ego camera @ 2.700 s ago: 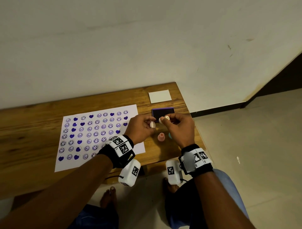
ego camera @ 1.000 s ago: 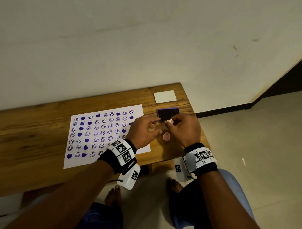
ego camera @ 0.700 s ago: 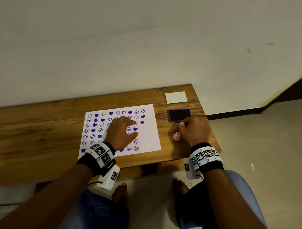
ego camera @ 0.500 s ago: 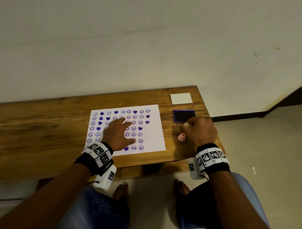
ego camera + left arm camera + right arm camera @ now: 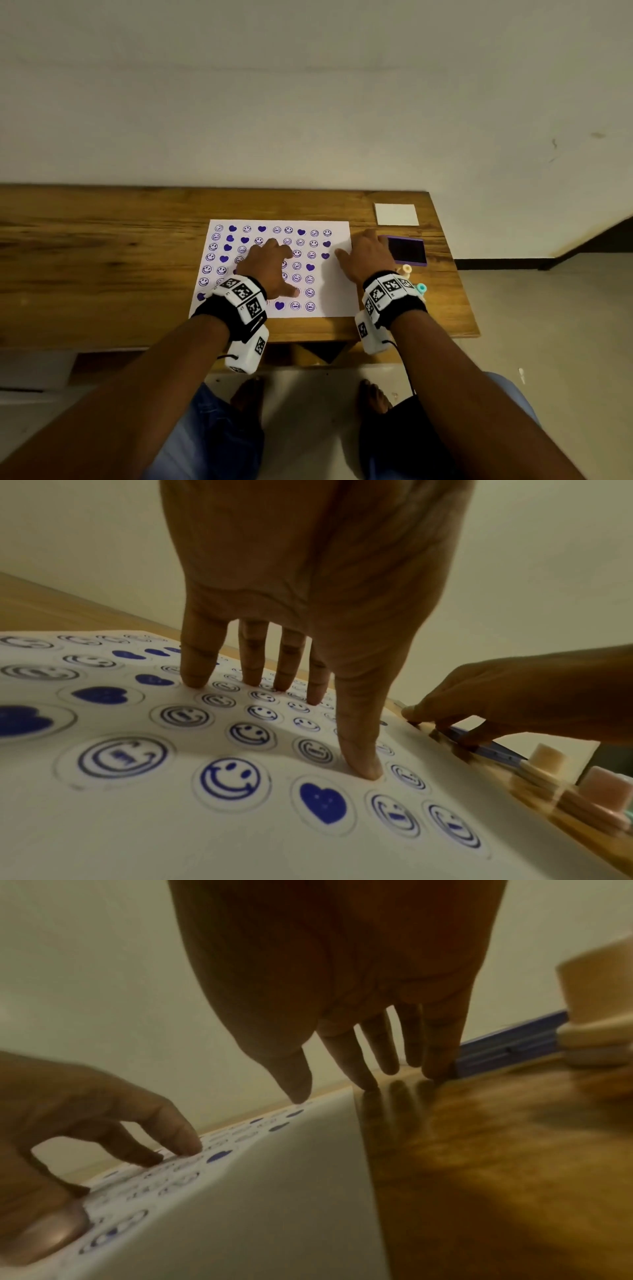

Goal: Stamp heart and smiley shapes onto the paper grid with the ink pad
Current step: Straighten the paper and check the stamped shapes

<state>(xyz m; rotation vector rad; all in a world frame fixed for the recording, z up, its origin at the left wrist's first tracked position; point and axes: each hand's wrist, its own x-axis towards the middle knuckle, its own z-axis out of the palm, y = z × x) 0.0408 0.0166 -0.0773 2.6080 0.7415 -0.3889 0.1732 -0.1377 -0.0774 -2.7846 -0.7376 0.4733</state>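
Observation:
A white paper grid full of purple hearts and smileys lies on the wooden table. My left hand presses flat on its middle, fingers spread and straight. At the paper's right edge rests my right hand, fingers straight, tips touching paper and wood, holding nothing. The purple ink pad lies just right of it. A cream stamp, a teal one and a pink one stand by my right wrist.
A white square card lies at the table's far right corner. The table's right edge is close to the stamps. The wall rises straight behind the table. Bare wood stretches left of the paper.
My right hand let go of the stamp and moved left onto the paper's right edge. My left hand left the stamps earlier and now presses the sheet.

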